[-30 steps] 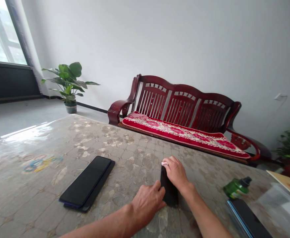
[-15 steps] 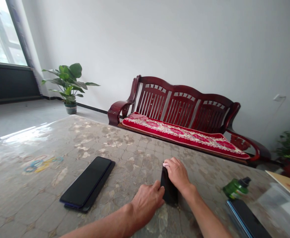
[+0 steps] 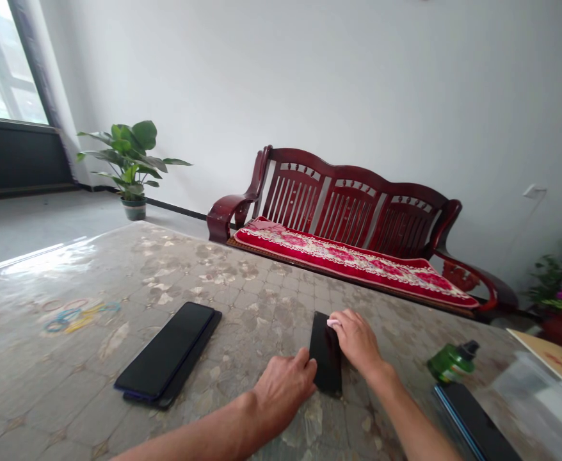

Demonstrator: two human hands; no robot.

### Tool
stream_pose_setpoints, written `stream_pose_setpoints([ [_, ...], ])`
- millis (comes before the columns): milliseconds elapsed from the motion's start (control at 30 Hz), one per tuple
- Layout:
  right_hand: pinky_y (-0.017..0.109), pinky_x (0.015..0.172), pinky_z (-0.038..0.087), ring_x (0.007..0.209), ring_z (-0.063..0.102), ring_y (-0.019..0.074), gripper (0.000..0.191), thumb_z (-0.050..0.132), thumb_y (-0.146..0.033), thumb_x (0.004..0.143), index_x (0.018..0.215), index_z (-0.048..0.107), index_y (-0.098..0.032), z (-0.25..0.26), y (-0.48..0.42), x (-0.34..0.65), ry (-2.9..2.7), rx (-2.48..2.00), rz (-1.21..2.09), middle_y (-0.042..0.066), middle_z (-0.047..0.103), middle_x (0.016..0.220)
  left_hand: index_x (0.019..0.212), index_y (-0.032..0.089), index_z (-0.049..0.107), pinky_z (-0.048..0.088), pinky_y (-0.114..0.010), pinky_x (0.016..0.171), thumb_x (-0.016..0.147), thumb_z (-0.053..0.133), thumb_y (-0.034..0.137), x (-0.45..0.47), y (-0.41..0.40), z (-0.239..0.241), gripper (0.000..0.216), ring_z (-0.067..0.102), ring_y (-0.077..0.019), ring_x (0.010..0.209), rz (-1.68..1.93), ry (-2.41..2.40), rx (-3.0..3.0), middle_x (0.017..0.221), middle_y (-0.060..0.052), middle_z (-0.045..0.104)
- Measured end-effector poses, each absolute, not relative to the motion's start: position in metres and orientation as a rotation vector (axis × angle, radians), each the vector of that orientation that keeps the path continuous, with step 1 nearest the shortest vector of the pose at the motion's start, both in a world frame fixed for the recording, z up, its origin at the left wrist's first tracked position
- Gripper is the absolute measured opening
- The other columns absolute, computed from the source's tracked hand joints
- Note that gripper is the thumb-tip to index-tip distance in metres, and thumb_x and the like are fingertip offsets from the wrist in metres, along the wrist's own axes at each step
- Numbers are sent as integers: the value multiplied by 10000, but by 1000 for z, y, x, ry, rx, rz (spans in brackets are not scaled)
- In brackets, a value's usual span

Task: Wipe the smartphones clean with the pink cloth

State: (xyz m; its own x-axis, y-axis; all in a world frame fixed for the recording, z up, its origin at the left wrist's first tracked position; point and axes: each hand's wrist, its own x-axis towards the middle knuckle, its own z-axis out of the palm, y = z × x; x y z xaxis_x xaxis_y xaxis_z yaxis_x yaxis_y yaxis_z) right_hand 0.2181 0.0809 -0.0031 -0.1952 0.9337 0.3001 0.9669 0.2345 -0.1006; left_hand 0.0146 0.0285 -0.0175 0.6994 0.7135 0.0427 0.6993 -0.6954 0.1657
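The left hand (image 3: 283, 387) is resting on the table (image 3: 70, 371), fingers loosely together, tips touching the left edge of the black phone (image 3: 324, 362) (it is lying flat between both hands). The right hand (image 3: 358, 339), fingers bunched, is pinching a small pink piece (image 3: 333, 323) against the phone's far end.

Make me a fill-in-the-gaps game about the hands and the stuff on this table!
1. The left hand and right hand both touch the flat black rectangular phone on the glossy patterned ___.
2. The right hand's grip presses a small pinkish-white wad onto the phone's ___ end.
3. The small black-capped bottle, lying right of the right hand, is ___.
4. The coloured rubber bands lie far to the ___ of both hands.

Missing words: table; far; green; left.
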Motion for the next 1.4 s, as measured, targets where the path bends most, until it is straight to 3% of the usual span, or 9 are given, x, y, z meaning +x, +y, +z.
stream_pose_setpoints([
  [233, 269, 789, 387, 868, 575, 180, 232, 437, -212, 955, 862, 648, -240, -9, 64, 215, -2226, -1674, -147, 31, 628, 871, 1065, 205, 596, 554, -307, 626, 950, 543, 213, 15, 31, -32, 126, 657, -226, 815, 177, 1143, 2805, 1004, -71, 566],
  [400, 280, 788, 394, 877, 570, 182, 212, 442, -201, 942, 890, 641, -256, -8, 38, 215, -2284, -1592, -53, 23, 619, 905, 958, 189, 610, 554, -305, 642, 956, 530, 192, 16, 30, -31, 81, 645, -260, 916, 181, 1100, 2851, 965, -78, 564],
  [567, 283, 806, 383, 893, 566, 189, 200, 463, -209, 943, 900, 652, -257, -8, 54, 216, -2252, -1667, -128, 25, 626, 896, 1056, 169, 578, 571, -335, 622, 969, 518, 232, 16, 28, -22, 123, 671, -231, 767, 197, 1178, 2766, 977, -71, 588],
  [800, 266, 776, 366, 884, 564, 185, 191, 486, -201, 931, 898, 669, -243, -8, 91, 213, -2172, -1822, -224, 35, 632, 892, 1075, 187, 558, 568, -316, 676, 984, 483, 239, 15, 29, -18, 129, 676, -221, 825, 135, 1181, 2746, 997, -76, 585],
  [1100, 274, 822, 377, 896, 555, 187, 192, 476, -190, 933, 873, 645, -257, -6, 52, 197, -2301, -1577, -68, 19, 626, 896, 1043, 182, 584, 578, -325, 655, 948, 539, 202, 16, 29, -26, 107, 684, -229, 801, 191, 1181, 2768, 989, -68, 604],
  [1400, 270, 780, 359, 884, 557, 186, 193, 486, -190, 933, 893, 667, -243, -5, 99, 201, -2202, -1822, -203, 37, 637, 903, 1089, 199, 598, 573, -320, 650, 942, 555, 215, 14, 30, -32, 154, 678, -234, 820, 196, 1135, 2804, 1021, -81, 601],
])
